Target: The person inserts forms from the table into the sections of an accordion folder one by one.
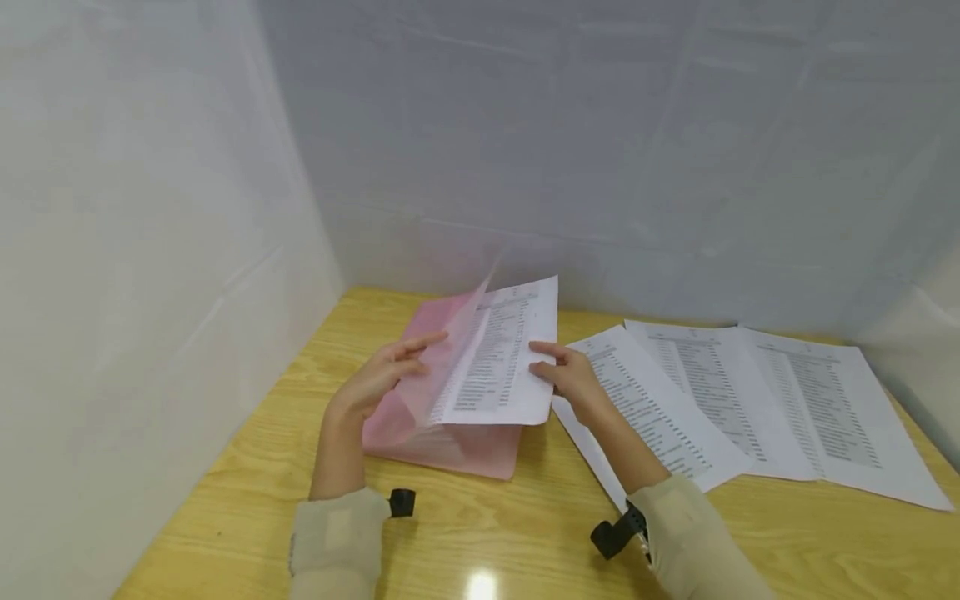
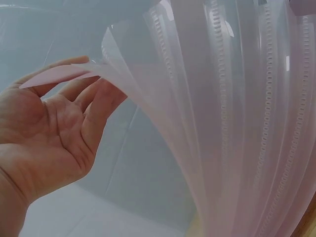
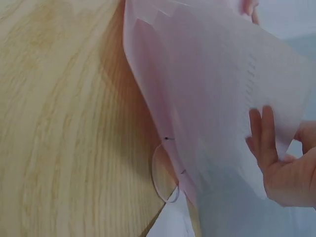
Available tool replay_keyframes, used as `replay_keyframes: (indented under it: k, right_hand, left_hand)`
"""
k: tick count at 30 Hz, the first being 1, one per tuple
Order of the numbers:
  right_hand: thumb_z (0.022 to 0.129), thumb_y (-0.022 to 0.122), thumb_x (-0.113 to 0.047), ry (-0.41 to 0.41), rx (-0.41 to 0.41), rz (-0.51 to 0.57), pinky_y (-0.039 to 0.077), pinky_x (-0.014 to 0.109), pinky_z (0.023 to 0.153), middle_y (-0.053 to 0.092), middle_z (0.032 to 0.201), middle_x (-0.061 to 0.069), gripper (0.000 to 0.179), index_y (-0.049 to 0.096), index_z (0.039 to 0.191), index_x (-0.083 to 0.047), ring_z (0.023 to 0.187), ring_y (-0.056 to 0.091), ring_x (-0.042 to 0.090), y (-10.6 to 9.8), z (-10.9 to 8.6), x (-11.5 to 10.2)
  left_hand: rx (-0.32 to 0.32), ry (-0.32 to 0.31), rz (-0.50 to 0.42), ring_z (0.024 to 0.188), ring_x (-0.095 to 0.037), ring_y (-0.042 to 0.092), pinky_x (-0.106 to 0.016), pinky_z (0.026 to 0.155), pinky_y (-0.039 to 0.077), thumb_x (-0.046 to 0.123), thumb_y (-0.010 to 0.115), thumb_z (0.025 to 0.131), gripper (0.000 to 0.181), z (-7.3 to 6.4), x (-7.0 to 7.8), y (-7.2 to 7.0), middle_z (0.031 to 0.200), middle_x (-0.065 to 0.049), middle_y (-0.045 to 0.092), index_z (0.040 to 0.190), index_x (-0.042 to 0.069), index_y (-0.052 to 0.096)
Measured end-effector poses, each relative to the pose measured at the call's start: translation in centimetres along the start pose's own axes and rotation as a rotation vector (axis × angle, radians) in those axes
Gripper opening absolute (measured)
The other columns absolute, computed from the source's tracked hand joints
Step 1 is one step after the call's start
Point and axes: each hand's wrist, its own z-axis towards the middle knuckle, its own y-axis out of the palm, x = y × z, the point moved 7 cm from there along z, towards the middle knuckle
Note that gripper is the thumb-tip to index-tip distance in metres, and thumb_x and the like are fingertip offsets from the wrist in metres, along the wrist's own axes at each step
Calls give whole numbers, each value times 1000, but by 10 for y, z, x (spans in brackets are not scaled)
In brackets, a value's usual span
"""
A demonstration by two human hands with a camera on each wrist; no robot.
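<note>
A pink document folder [image 1: 465, 458] with clear plastic sleeves [image 2: 212, 113] lies spread on the table. My left hand [image 1: 386, 375] holds the raised leaves at the left; in the left wrist view the hand [image 2: 59, 118] has the pink edge between thumb and fingers, and the sleeves fan out beside it. A printed sheet [image 1: 498, 358] stands tilted over the folder, its left side against a raised clear sleeve. My right hand [image 1: 573, 375] pinches the sheet's right edge. In the right wrist view that hand [image 3: 286, 168] has fingers on the paper's underside.
Several printed sheets overlap on the right of the wooden table [image 1: 442, 533], among them a near sheet [image 1: 645, 408] and a far right sheet [image 1: 832, 408]. A thin elastic loop [image 3: 155, 173] hangs from the folder's edge. White sheeting [image 1: 600, 150] closes off the back and sides.
</note>
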Motion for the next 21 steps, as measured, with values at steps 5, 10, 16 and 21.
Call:
replay_keyframes:
  k: [5, 10, 16, 21]
  right_hand:
    - [86, 59, -7, -5, -159, -18, 49, 30, 68, 58, 114, 17, 41, 54, 127, -2, 88, 61, 22, 11, -5, -5]
    - [85, 59, -4, -23, -137, -61, 49, 30, 64, 61, 109, 17, 42, 55, 127, -3, 84, 62, 22, 16, -10, -13]
    - [82, 59, 1, -27, -85, -58, 51, 30, 63, 60, 108, 20, 44, 55, 126, -2, 80, 63, 22, 22, -7, -20]
    - [79, 56, 7, -49, -65, -63, 51, 29, 62, 60, 106, 24, 46, 55, 125, 3, 73, 63, 20, 22, -5, -28]
  left_hand:
    - [-10, 2, 31, 130, -27, 24, -50, 101, 16, -1, 48, 87, 48, 1, 2, 4, 142, -9, 37, 135, 3, 46]
    - [-12, -3, 29, 127, -27, 27, -48, 99, 20, -1, 49, 87, 48, 1, 3, 6, 142, -11, 36, 135, 2, 44]
    - [-7, 8, 14, 128, -27, 25, -47, 100, 17, -2, 48, 87, 49, 1, 2, 4, 142, -9, 36, 135, 1, 44]
    - [1, 13, -4, 128, -25, 24, -46, 100, 17, -2, 47, 87, 49, 1, 3, 3, 142, -8, 36, 135, 2, 44]
